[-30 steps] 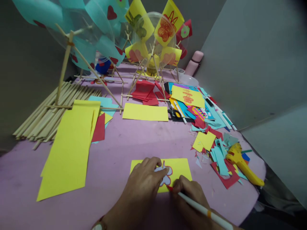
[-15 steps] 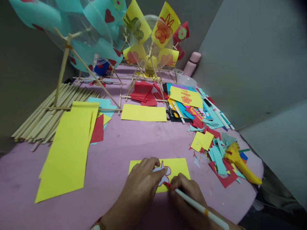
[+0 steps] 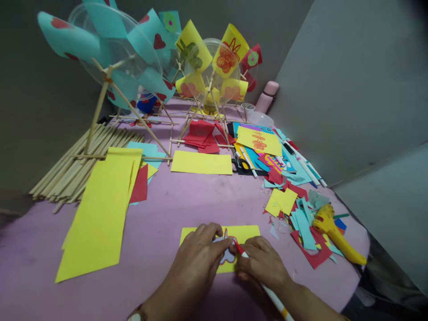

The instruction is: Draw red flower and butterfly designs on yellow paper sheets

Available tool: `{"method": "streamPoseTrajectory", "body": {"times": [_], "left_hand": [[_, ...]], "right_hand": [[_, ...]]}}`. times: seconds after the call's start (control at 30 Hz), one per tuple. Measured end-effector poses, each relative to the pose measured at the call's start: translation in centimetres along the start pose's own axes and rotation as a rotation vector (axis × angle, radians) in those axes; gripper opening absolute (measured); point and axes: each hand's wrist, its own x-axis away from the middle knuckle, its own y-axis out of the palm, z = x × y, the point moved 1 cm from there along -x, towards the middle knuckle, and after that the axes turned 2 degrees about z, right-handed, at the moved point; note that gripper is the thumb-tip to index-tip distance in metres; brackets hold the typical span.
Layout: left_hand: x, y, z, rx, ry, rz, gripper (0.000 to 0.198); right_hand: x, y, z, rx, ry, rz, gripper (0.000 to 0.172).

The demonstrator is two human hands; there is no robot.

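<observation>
At the near edge of the pink table, head view: left hand lies palm down, fingers loosely spread and not gripping, fingertips pressing a pale flower-shaped cut-out flat onto a small yellow card. Right hand is closed around a white pen with a red tip. The tip sits at the cut-out's right edge, just beside the left fingertips, and the barrel runs back down-right past the wrist. The two hands are nearly touching, with the cut-out between them and partly hidden under the left fingers. A red outline shows on the card around the top of the cut-out. The card lies flat and square to the table edge, directly under both hands. Left of the hands is a long yellow sheet over red and teal paper, and beyond it a bundle of wooden sticks. Mid-table sits a yellow strip, well apart from the hands. To the right are a heap of paper scraps and a yellow glue gun near the table's edge. At the back stand stick-framed wheels with teal blades and yellow blades, plus a pink bottle by the wall.
</observation>
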Motion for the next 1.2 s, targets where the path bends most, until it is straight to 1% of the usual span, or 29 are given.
{"method": "streamPoseTrajectory", "body": {"times": [0.1,0.2,0.27,0.3,0.43,0.53,0.67,0.8,0.9,0.97,1.07,1.13,1.2], "left_hand": [[0.1,-0.1,0.1,0.01,-0.003,0.017,0.029],[0.2,0.0,0.1,0.017,-0.001,0.031,0.034],[0.3,0.1,0.1,0.012,-0.003,0.056,0.037],[0.3,0.2,0.0,0.009,-0.005,0.068,0.039],[0.5,0.3,0.0,0.004,-0.012,0.084,0.039],[0.6,0.3,0.2,0.0,-0.014,0.099,0.037],[0.8,0.2,0.4,-0.011,-0.003,0.148,0.036],[0.9,0.2,0.9,-0.125,-0.008,0.244,0.03],[1.4,0.7,1.3,-0.216,0.0,0.314,0.026],[2.0,1.2,1.7,-0.278,0.047,0.372,0.027],[3.1,2.5,2.4,-0.432,0.181,0.513,0.029],[3.8,3.6,2.8,-0.512,0.259,0.607,0.031],[4.3,4.7,3.0,-0.537,0.276,0.659,0.028]], "right_hand": [[0.4,0.4,0.5,0.044,-0.029,-0.01,0.032],[0.7,0.8,1.0,0.107,-0.058,-0.082,0.023],[0.8,1.2,1.2,0.121,-0.11,-0.129,0.021],[0.9,1.3,1.2,0.12,-0.114,-0.13,0.022],[1.0,2.0,1.1,0.109,0.014,-0.059,0.024],[0.9,2.5,1.0,0.096,0.017,-0.011,0.024],[0.5,3.1,1.2,0.115,0.032,-0.004,0.025],[0.1,3.3,1.1,0.136,0.047,0.041,0.024],[-0.2,3.1,1.0,0.142,0.054,0.045,0.02],[-0.2,2.9,1.0,0.144,0.059,0.023,0.013],[-0.3,2.5,1.0,0.127,0.051,-0.017,0.007],[-0.3,2.4,1.0,0.113,0.044,-0.021,0.012],[-0.3,2.2,1.0,0.096,0.045,-0.021,0.018]]}}
